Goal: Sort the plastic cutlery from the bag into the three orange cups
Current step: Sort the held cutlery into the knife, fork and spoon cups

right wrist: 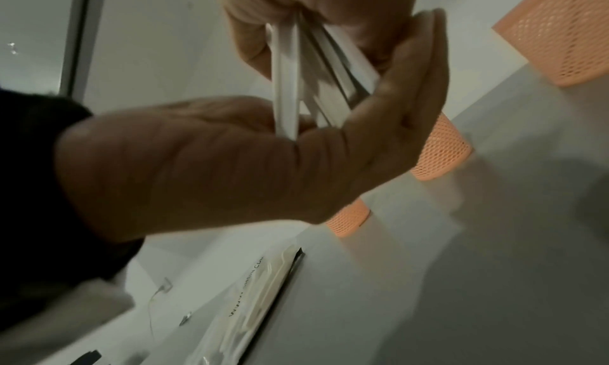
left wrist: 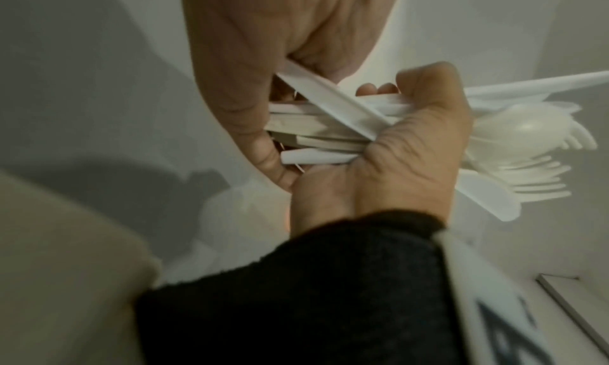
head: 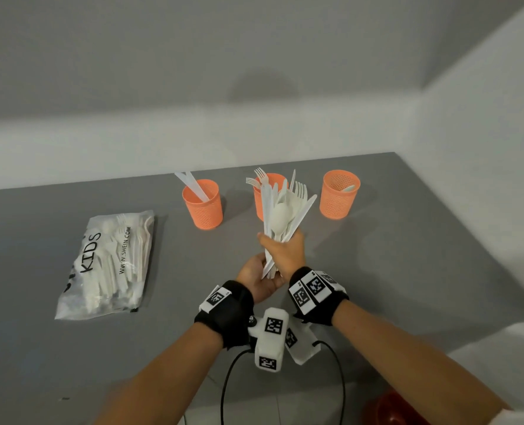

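My right hand [head: 285, 253] grips a bundle of white plastic cutlery [head: 282, 213] upright above the grey table [head: 407, 271], in front of the middle cup. Forks, knives and a spoon fan out at its top. My left hand [head: 254, 277] lies open under the bundle, palm against the handle ends [right wrist: 286, 104]. Three orange mesh cups stand in a row: the left cup [head: 203, 207] holds knives, the middle cup [head: 262, 207] holds forks and is partly hidden, and the right cup [head: 340, 194] holds a spoon. The clear bag [head: 107, 265] with more cutlery lies flat at the left.
A wall rises right behind the cups. The table's right edge runs diagonally down past the right cup. A red object [head: 389, 409] sits below the table's near edge at the lower right. Black cables [head: 224, 388] hang from the wrist cameras.
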`<state>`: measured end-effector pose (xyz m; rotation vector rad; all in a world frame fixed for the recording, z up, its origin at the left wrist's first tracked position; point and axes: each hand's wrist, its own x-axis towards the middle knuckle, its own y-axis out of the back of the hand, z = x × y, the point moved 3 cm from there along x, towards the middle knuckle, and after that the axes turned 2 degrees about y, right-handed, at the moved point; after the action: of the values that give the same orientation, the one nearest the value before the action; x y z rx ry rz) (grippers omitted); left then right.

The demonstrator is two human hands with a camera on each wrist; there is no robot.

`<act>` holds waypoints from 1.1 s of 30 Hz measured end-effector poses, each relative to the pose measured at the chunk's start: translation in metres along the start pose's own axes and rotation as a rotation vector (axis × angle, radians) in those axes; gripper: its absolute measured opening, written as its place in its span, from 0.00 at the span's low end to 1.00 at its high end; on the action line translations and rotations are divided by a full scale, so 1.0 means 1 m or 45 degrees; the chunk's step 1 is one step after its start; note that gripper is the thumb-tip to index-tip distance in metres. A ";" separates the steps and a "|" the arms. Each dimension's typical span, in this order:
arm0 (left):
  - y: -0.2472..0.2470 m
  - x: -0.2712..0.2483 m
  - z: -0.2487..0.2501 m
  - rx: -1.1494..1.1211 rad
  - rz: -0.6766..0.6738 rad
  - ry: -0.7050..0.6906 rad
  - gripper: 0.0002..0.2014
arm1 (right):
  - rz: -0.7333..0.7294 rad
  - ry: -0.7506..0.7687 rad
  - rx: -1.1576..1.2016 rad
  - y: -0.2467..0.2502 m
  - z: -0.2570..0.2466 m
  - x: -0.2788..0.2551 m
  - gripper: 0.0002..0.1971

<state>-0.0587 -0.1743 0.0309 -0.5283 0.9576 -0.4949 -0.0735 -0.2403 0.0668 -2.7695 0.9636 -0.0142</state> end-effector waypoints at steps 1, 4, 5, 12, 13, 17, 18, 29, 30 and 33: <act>0.000 -0.001 0.000 0.034 -0.006 0.002 0.14 | 0.007 -0.005 0.011 -0.001 -0.001 0.000 0.16; 0.000 -0.003 -0.002 0.128 0.048 0.027 0.15 | -0.009 -0.011 0.013 -0.002 -0.001 -0.001 0.17; 0.002 -0.003 -0.002 0.190 0.090 0.007 0.17 | -0.019 -0.022 -0.011 -0.003 0.000 0.000 0.17; 0.008 -0.004 0.001 0.473 0.187 -0.183 0.26 | -0.244 -0.290 -0.066 0.000 0.006 0.008 0.11; 0.008 -0.005 0.000 0.471 0.173 -0.188 0.26 | -0.281 -0.325 -0.082 0.000 0.007 0.007 0.13; 0.010 -0.004 -0.001 0.534 0.163 -0.189 0.26 | -0.290 -0.378 -0.112 0.003 0.014 0.007 0.25; 0.010 -0.003 -0.001 0.571 0.171 -0.186 0.26 | -0.262 -0.376 -0.102 0.003 0.015 0.006 0.22; -0.015 0.006 0.036 1.018 0.435 -0.553 0.05 | -0.004 -0.150 -0.458 0.034 0.018 0.048 0.11; -0.020 0.006 0.044 0.997 0.453 -0.715 0.05 | -0.024 -0.127 -0.512 0.036 0.018 0.053 0.13; -0.038 0.003 0.062 1.141 0.530 -1.149 0.05 | -0.073 -0.061 -0.594 0.037 0.018 0.062 0.16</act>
<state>-0.0099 -0.1931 0.0819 0.2762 -0.0813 -0.2146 -0.0460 -0.3034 0.0378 -3.1973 0.9788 0.3043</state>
